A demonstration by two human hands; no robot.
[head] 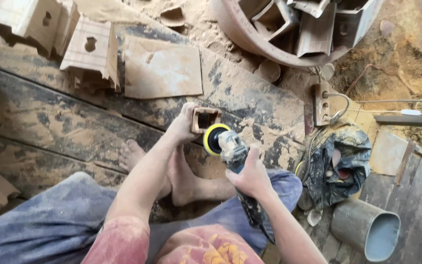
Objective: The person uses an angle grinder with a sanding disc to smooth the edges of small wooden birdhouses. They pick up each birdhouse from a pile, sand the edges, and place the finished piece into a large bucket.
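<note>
Seen from above, a seated person's left hand (pixel 184 128) grips a small hollow wooden block (pixel 205 119) just above the dusty plank floor (pixel 64 117), while the right hand (pixel 252 175) is wrapped around a sander (pixel 230 151) — its yellow-rimmed disc (pixel 214 139) touches the block's lower edge. Sanding looks under way, not finished: similar notched blocks (pixel 91 51) sit stacked at upper left, more fill a round tub (pixel 250 34) — whether those are sanded cannot be told.
</note>
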